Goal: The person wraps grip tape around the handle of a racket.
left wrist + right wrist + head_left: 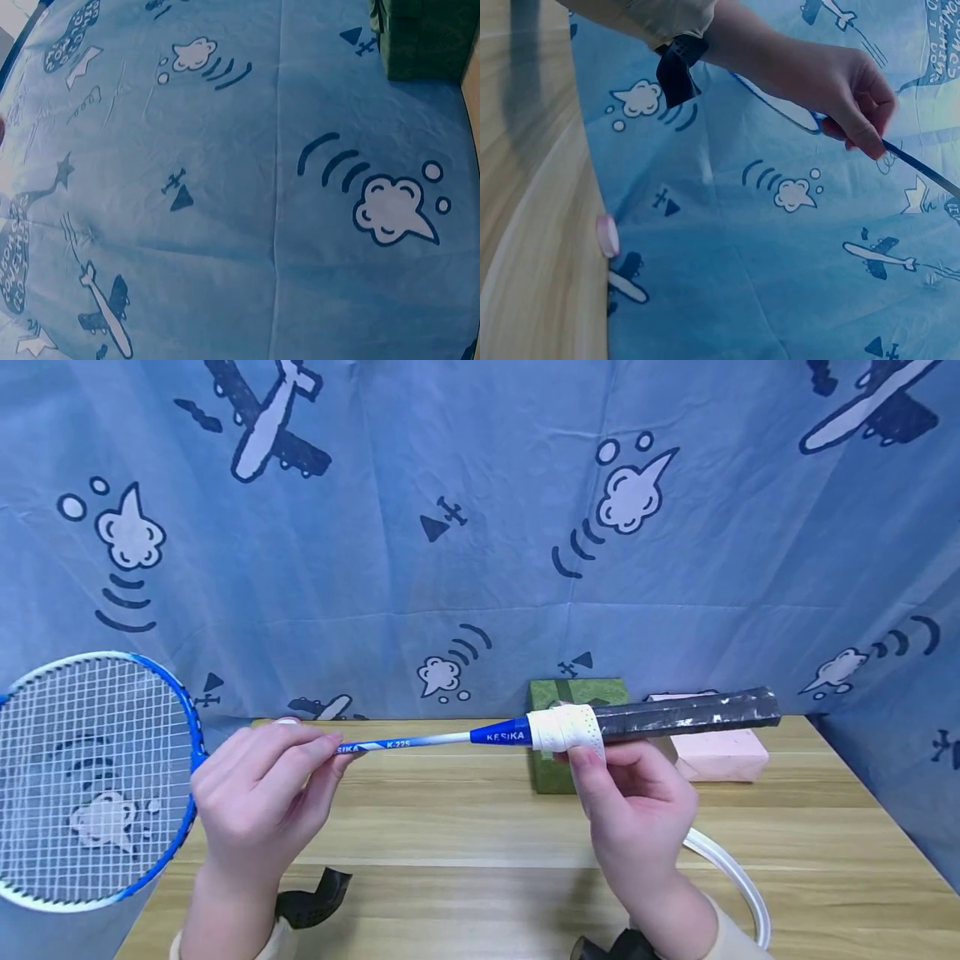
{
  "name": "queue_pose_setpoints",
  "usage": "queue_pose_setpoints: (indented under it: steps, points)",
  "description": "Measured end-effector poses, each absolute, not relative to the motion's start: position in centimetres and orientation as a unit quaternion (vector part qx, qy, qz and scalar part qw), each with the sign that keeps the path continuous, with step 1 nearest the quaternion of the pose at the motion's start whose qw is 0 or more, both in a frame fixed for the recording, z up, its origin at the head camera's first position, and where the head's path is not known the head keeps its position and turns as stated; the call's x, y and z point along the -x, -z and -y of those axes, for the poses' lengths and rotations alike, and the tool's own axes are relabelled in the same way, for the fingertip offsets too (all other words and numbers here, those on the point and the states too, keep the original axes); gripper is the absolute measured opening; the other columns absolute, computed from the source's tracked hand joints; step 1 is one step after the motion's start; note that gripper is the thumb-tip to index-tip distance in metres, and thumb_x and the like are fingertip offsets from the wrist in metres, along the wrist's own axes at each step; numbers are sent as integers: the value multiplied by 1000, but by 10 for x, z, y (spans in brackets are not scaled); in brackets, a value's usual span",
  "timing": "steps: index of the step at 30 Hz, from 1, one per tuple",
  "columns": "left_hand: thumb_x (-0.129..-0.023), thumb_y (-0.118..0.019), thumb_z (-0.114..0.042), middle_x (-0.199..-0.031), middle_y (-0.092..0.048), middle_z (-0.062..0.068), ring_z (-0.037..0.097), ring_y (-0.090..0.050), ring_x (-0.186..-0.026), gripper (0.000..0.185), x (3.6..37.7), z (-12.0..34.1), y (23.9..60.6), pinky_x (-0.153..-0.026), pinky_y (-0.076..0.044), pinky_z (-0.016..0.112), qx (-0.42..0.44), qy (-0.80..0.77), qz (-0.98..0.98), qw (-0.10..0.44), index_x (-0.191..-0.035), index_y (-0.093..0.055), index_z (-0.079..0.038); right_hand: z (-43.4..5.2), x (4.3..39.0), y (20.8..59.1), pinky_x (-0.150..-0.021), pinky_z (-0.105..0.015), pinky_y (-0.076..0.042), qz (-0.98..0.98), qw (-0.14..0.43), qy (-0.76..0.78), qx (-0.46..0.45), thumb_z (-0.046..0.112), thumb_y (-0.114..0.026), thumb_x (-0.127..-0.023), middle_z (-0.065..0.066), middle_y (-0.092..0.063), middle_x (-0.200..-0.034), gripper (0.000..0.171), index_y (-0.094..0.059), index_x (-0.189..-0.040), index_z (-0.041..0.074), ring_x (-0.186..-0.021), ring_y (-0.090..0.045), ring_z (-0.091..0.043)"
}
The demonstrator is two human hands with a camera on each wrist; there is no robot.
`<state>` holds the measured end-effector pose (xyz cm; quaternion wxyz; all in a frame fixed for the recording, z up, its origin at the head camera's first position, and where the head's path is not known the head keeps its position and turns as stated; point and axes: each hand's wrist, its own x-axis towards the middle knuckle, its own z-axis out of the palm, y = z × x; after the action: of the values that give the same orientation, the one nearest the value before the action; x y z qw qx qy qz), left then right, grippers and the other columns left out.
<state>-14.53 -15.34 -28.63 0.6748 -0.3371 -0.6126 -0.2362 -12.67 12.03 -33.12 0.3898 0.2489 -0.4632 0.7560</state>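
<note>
A blue and white badminton racket (427, 740) is held level above the table, its strung head (97, 781) on the left and its black handle (690, 713) on the right. My left hand (262, 785) pinches the shaft near the head; the right wrist view also shows this left hand (847, 97) on the shaft. White perforated grip tape (558, 728) wraps the handle's end beside the blue cone. With thumb and fingers, my right hand (641, 802) pinches the tape from below. Most of the black handle is uncovered by tape.
Behind the handle on the wooden table (450, 827) stand a green box (555, 772) and a pale pink packet (720, 756). A curved white strip (738, 877) lies near my right wrist. A small pinkish round item (608, 235) sits at the table edge. Blue patterned cloth (375, 568) hangs behind.
</note>
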Motion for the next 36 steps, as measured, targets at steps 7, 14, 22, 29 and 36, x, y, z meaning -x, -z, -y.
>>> queue_pose_setpoints:
  steps: [7, 14, 22, 29, 36]
  points:
    - [-95, -77, -27, -64, -66, 12, 32, -53, -53, 36, 144, 146, 291, -61, -36, 41, 283, 248, 606, 701, -69, -73, -2, -118, 127, 335, -47, -18, -44, 435, 422, -760, -233, -18, -72, -84, -6, -68, -66, 12, -61, -78, -19, -50, -51, -10]
    - [-94, -77, -16, -66, -61, 11, 29, -47, -51, 26, 143, 139, 288, -49, -39, 36, 307, 250, 575, 716, -71, -70, -6, -119, 129, 331, -44, -21, -37, 402, 417, -780, -238, -21, -69, -84, -9, -64, -63, 14, -58, -76, -19, -48, -49, -13]
    - [-93, -78, -13, -60, -59, 10, 29, -43, -47, 30, 143, 134, 282, -45, -39, 36, 326, 258, 538, 733, -64, -71, -7, -120, 129, 327, -58, -23, -55, 385, 398, -791, -261, -20, -68, -87, -20, -74, -84, 10, -58, -83, -23, -62, -68, -21]
    - [-93, -78, -16, -58, -60, 8, 28, -42, -45, 33, 143, 138, 285, -48, -40, 34, 325, 261, 550, 724, -64, -71, -4, -118, 129, 328, -73, -38, -63, 368, 394, -794, -280, -24, -61, -86, -22, -74, -90, 4, -58, -87, -24, -74, -74, -29]
    - [-93, -75, -12, -59, -60, 10, 27, -46, -46, 31, 144, 143, 285, -48, -43, 34, 353, 266, 570, 693, -65, -70, -1, -119, 127, 329, -65, -32, -61, 385, 387, -795, -265, -26, -61, -85, -19, -71, -87, 9, -55, -82, -20, -68, -70, -27]
